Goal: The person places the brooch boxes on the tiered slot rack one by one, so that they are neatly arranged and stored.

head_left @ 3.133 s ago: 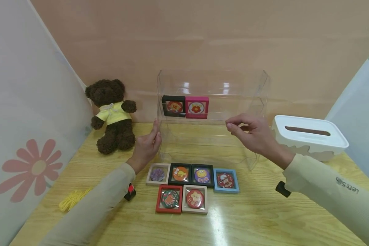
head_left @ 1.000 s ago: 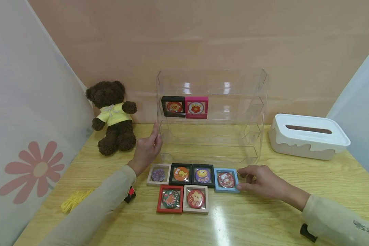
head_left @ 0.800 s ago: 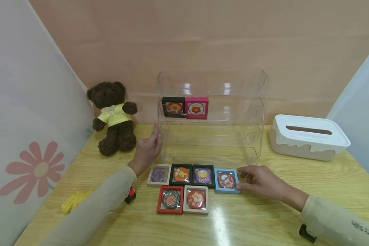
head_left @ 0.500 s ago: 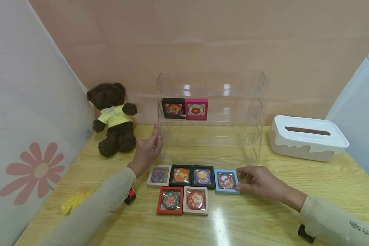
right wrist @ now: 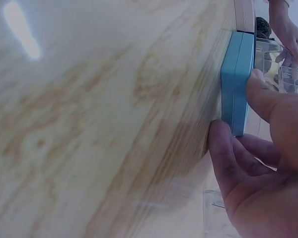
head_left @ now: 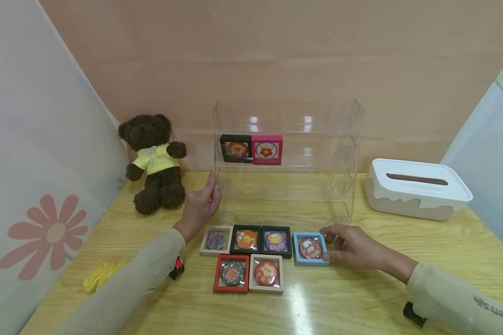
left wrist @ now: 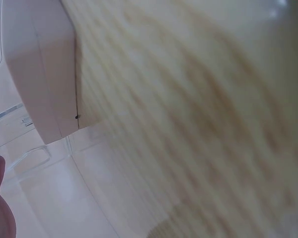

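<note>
My right hand [head_left: 354,247] holds the right edge of a light-blue square display frame [head_left: 311,249] with a red round badge inside. In the right wrist view, the thumb lies on the face of the frame [right wrist: 237,82] and fingers meet its edge. My left hand [head_left: 200,205] rests against the left side of a clear acrylic tiered rack [head_left: 287,190], index finger straight up; its other fingers are partly hidden. A black frame [head_left: 236,149] and a pink frame [head_left: 267,150] stand side by side on one of the rack's upper tiers, at the left.
Before the rack lie a beige frame [head_left: 215,240], two black frames [head_left: 247,239], a red frame [head_left: 231,273] and another beige frame [head_left: 266,273]. A teddy bear [head_left: 152,163] and yellow cord [head_left: 102,275] are left; a white tissue box [head_left: 417,188] stands right.
My right hand has come down from in front of the rack to the light-blue frame, which has since shifted slightly right, away from the black one. My left hand stays at the rack.
</note>
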{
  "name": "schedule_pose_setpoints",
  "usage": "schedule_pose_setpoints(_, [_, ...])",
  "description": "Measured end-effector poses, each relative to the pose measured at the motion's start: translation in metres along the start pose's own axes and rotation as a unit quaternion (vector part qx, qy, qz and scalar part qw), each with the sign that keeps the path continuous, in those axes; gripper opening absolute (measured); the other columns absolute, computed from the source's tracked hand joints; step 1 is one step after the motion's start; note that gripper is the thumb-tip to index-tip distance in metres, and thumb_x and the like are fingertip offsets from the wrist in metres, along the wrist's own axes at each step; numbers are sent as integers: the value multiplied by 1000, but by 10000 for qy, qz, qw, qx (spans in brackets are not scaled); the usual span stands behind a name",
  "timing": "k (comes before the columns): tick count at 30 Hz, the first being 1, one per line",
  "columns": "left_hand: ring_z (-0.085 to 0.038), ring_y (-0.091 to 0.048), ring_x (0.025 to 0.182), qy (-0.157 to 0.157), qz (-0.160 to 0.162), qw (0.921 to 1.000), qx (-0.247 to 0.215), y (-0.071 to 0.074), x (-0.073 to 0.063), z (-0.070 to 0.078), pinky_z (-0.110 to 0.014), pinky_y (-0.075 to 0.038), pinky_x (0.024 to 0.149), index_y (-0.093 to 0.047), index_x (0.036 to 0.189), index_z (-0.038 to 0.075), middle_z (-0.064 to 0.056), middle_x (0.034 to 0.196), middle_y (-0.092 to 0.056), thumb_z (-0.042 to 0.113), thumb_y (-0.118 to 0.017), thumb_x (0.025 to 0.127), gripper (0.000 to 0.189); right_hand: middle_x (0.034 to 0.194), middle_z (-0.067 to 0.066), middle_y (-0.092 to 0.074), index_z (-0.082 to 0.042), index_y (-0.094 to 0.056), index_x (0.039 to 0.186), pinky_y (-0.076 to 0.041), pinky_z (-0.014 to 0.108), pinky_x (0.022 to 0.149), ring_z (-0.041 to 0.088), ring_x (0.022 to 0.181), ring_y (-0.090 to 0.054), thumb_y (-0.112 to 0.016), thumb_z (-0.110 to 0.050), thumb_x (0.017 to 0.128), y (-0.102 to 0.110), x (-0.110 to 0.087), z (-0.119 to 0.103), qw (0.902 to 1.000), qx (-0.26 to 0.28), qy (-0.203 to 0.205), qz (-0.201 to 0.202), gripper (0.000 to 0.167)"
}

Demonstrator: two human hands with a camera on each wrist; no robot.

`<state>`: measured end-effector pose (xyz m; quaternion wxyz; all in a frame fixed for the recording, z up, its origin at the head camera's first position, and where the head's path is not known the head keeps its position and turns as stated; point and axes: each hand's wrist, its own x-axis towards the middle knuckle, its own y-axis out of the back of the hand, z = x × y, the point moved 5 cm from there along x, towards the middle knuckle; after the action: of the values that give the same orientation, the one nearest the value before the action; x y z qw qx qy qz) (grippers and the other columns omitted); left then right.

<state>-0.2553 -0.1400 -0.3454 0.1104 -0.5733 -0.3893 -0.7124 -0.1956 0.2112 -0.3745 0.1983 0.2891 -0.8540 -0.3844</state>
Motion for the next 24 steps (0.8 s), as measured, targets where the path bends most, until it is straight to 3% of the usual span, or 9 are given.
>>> schedule_pose_setpoints(11, [-2,-19,36,-58,-106,9999,87,2,0,2,-24,-23,32,-49,128,-16,2,45,-39,16,-38,99,45,89,-1,-61,-2,-55,109,-49,27,61,9,74,-58,-77,-27,79,-2,-4,3,9992,314,6,255,45])
schedule_pose_setpoints(16, [-2,-18,36,-81,-139,9998,98,3,1,2,-24,-23,32,-49,128,-16,2,45,-38,17,-37,100,45,95,3,-62,-6,-53,107,-53,28,64,15,79,-62,-79,-22,77,-2,-6,0,9968,676,27,418,43])
schedule_pose_setpoints(24, [1,-17,37,-122,-116,9998,100,3,0,1,-23,-22,32,-50,128,-15,4,43,-35,15,-38,99,44,90,1,-65,-9,-60,97,-54,29,66,15,82,-64,-81,-11,73,4,-7,-4,9920,663,252,1049,32])
